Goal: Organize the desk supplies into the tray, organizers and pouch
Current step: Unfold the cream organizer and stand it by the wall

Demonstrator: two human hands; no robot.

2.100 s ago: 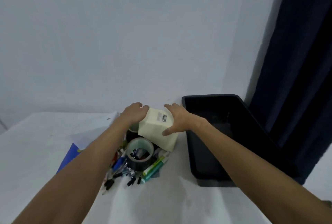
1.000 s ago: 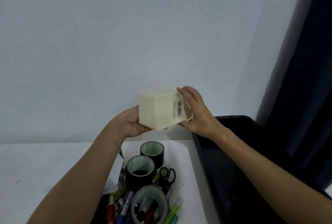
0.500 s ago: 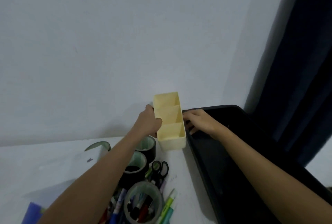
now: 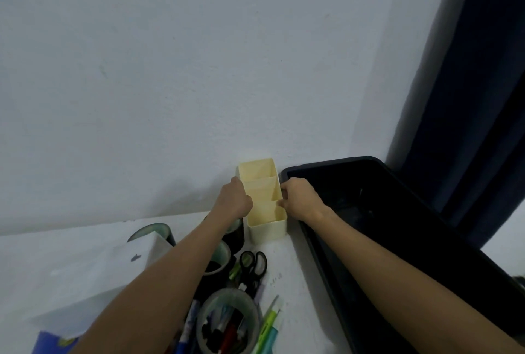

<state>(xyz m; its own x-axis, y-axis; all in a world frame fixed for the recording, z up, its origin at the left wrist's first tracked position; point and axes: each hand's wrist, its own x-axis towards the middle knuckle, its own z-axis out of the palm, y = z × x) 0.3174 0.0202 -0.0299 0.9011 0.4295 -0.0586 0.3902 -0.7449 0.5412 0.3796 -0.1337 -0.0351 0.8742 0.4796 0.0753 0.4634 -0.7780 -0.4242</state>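
Supplies for sorting lie nearest the camera, all on the white bench in front of the cream organizer [image 4: 262, 206]: a clear tape roll [image 4: 228, 322] lying flat with markers showing through its ring, green and teal highlighters [image 4: 270, 328] just beside it, and a pair of black-handled scissors [image 4: 252, 264] a little closer to the organizer. Dark tape rolls [image 4: 220, 257] sit partly hidden under the left forearm, and a white paper sheet [image 4: 93, 271] lies well to the left of the organizer.

Both forearms reach forward to the organizer. The left hand [image 4: 234, 199] curls against its left wall and the right hand [image 4: 299, 199] presses its right wall, fingers bent; together they clasp it from both sides. It stands upright with its base on the bench, its far end near the wall, just beside the left rim of the black tray [image 4: 326, 164].

The organizer is a long pale-yellow plastic box split by two partitions into three compartments, all apparently empty. The tray looks empty too, though its floor is dark.

Judging by this, the step in hand is positioning the organizer; nothing has been sorted yet. The next move calls for letting go and picking pens or scissors from the pile to drop them upright into a compartment.
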